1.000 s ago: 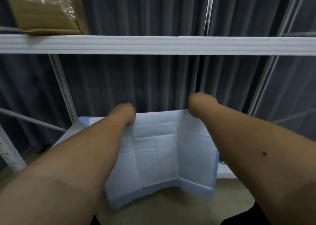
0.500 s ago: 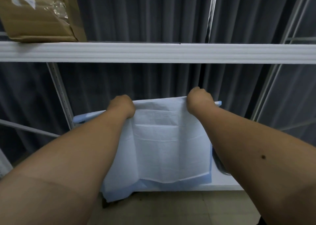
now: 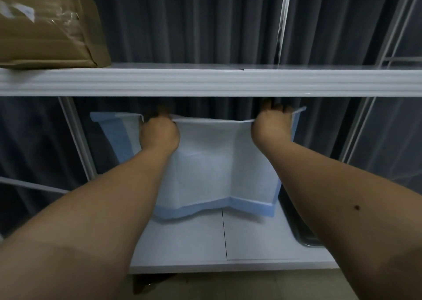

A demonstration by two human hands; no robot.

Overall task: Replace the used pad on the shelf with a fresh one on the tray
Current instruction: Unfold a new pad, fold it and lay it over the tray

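Note:
A white pad [image 3: 212, 169] with a blue border hangs in the air above the lower white shelf [image 3: 205, 242]. My left hand [image 3: 158, 133] grips its top edge on the left, and my right hand [image 3: 271, 124] grips the top edge on the right. The pad is creased down its middle, and its bottom blue edge just reaches the shelf board. Its left corner sticks out sideways beyond my left hand. A dark metal tray [image 3: 301, 235] shows at the shelf's right side, mostly hidden by my right forearm.
An upper white shelf rail [image 3: 205, 82] crosses the view just above my hands. A brown cardboard box [image 3: 50, 30] sits on it at the left. Dark grey curtains hang behind the rack. Tiled floor [image 3: 228, 286] shows below the lower shelf.
Both hands have raised the pad and carried it further in over the lower shelf. Its bottom edge, which hung past the shelf front, now rests above the board.

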